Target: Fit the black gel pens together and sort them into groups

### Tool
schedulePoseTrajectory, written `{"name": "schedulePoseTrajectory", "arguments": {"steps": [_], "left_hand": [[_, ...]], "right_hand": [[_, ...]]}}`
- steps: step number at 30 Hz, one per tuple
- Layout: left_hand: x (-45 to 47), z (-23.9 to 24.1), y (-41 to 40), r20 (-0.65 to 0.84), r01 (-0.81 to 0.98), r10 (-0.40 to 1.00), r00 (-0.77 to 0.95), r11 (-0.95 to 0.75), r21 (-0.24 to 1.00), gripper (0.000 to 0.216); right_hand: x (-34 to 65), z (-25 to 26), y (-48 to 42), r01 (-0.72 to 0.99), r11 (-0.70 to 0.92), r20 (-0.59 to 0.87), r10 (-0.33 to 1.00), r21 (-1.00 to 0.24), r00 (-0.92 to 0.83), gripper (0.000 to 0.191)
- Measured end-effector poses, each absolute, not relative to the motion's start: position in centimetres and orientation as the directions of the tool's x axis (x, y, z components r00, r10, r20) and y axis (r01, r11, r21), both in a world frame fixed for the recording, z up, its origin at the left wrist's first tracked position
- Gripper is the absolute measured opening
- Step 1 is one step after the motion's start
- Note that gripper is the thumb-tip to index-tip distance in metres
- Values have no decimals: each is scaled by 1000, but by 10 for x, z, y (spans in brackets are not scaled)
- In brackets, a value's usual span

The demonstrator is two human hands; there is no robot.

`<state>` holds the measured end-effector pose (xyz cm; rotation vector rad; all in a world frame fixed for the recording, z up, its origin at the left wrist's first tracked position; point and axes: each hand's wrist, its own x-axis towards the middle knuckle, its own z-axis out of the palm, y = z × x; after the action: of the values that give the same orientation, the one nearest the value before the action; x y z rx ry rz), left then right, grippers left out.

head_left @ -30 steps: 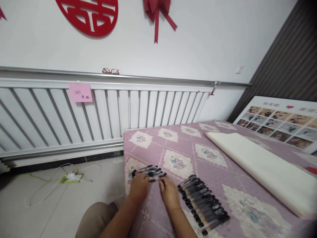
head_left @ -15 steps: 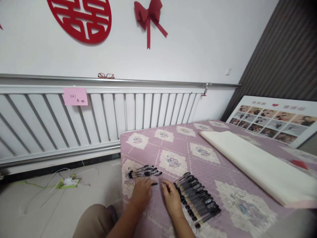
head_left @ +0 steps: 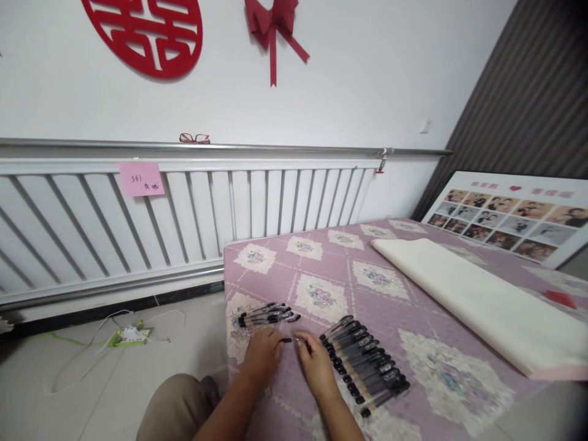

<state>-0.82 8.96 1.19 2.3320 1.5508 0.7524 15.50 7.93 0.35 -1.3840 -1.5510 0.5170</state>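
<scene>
A mauve, floral-covered bed stands beside a white radiator. Low in the frame's centre, the left hand and right hand each pinch a black pen with closed fingers, between a small pen bundle and a row of pens.

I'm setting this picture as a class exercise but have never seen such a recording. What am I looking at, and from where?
No machine here: a camera worn on a person's head looks down at their two bare hands. The surface is a purple patterned cover. The left hand and right hand seem to pinch a single pen between them. A small bunch of pens lies beyond the left hand, and a long row of pens beside the right. Farther right lies a white roll.
</scene>
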Motion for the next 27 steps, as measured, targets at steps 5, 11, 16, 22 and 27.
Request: {"name": "schedulePoseTrajectory", "arguments": {"steps": [5,11,16,22,27], "left_hand": [[-9,12,89,287,788,906,313,-416,454,21],[-10,10,89,300,783,900,316,-426,453,23],[-10,14,89,279,791,904,323,-420,445,23],[-11,17,88,267,783,901,342,-430,449,24],[-11,16,89,264,789,903,338,-425,444,24]], "right_hand": [[154,9,78,500,294,362,931,-815,43,22],[155,12,75,448,263,312,949,-855,39,20],[155,14,75,436,227,275,960,-871,49,20],[157,13,76,440,234,264,964,-867,7,19],[158,12,77,447,244,274,962,-860,1,17]]}}
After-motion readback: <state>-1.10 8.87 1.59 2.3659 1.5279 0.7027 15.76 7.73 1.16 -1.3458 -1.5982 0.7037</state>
